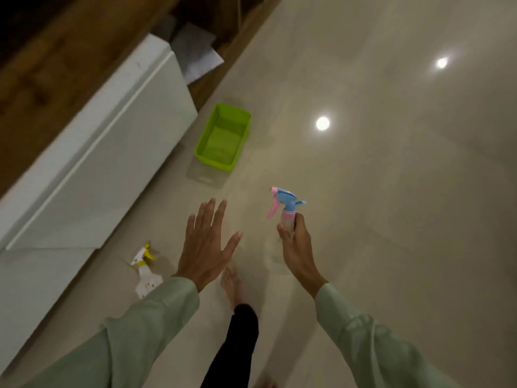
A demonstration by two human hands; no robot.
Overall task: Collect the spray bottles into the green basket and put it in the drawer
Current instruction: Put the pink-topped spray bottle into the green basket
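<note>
My right hand point(298, 249) grips a clear spray bottle point(285, 207) with a blue and pink trigger head, held upright above the floor. My left hand point(205, 242) is held flat with fingers spread and nothing in it. The green basket point(244, 127) sits empty on the floor ahead of both hands, beside the cabinet. A second spray bottle point(144, 268) with a yellow and white head lies on the floor to the left of my left wrist.
A low white cabinet with drawer fronts point(112, 152) runs along the left, under a wooden top point(56, 65). An open compartment with papers point(195, 51) lies beyond it. My bare foot point(232, 284) stands on the glossy tile floor point(391, 219) below my hands.
</note>
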